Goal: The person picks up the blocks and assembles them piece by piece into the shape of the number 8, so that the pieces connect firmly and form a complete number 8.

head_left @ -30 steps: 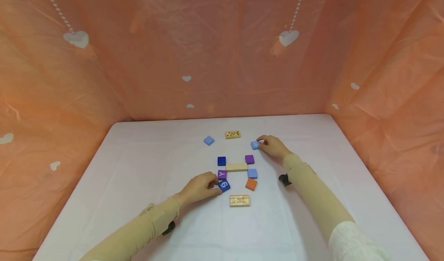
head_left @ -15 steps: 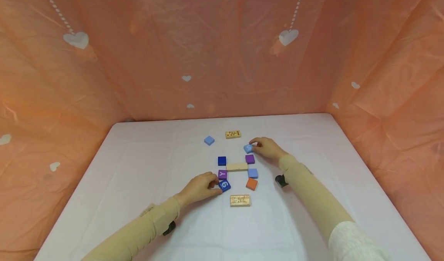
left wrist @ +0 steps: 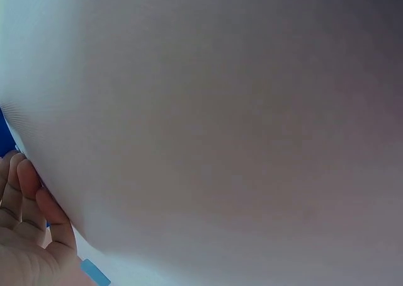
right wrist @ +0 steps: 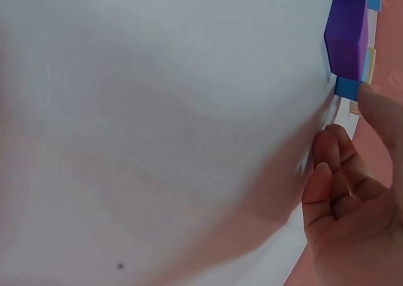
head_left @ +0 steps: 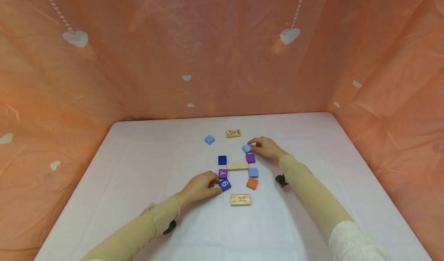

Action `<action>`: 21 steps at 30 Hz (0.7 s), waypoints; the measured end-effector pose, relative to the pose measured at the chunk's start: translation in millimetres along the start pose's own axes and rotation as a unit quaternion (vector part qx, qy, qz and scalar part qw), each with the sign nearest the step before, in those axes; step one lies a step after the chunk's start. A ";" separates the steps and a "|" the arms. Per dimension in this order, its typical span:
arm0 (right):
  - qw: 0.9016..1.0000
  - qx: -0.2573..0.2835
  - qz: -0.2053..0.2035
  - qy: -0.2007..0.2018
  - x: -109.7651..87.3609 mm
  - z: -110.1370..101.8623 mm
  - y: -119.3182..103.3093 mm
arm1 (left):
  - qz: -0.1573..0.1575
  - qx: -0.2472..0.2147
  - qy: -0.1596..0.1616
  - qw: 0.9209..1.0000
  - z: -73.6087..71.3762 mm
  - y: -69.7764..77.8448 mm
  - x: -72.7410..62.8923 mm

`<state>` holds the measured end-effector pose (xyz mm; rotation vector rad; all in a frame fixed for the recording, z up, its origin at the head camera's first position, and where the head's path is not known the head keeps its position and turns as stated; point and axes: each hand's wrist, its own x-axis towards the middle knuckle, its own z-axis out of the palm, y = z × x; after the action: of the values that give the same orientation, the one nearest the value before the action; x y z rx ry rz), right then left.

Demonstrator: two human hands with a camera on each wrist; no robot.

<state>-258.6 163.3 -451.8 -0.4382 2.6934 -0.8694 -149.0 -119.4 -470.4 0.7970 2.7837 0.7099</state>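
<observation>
In the head view my left hand (head_left: pixel 199 186) rests low on the table, thumb and forefinger at the edges of a dark blue tile (head_left: pixel 224 184) marked with a white 6. That tile lies turned at an angle just below a purple tile (head_left: pixel 222 173) marked Y. Farther back, my right hand (head_left: pixel 269 147) pinches a light blue tile (head_left: pixel 246 149) with a pale mark, close behind a plain purple tile (head_left: pixel 250 158). In the right wrist view the thumb meets the light blue tile (right wrist: pixel 348 87) beyond the purple one; the other fingers curl inward.
A plain wooden block (head_left: pixel 237 166) lies between the two columns of tiles. Around it are a navy tile (head_left: pixel 222 160), a light blue tile (head_left: pixel 253 172) and an orange tile (head_left: pixel 252 183). Printed wooden blocks lie behind (head_left: pixel 233 133) and in front (head_left: pixel 241 200); another light blue tile (head_left: pixel 209 139) sits back left.
My right hand has slid the light blue tile left and slightly nearer, toward the plain purple tile. The left hand has stayed in place on the tile marked 6.
</observation>
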 end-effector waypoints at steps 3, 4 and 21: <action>1.000 0.000 0.003 -0.004 0.0 0.1 -0.5 | 0.005 0.000 0.003 1.000 -0.3 -0.4 -0.2; 1.000 0.000 0.003 -0.004 -0.1 0.2 -0.7 | 0.007 0.000 0.003 1.000 -0.4 -0.3 -0.3; 1.000 0.008 0.005 -0.014 -1.2 -0.6 1.3 | -0.006 -0.005 0.001 1.000 2.1 1.6 0.7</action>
<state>-257.9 165.0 -451.9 -0.4302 2.6581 -0.8756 -148.3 -117.1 -471.5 0.7765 2.7824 0.7216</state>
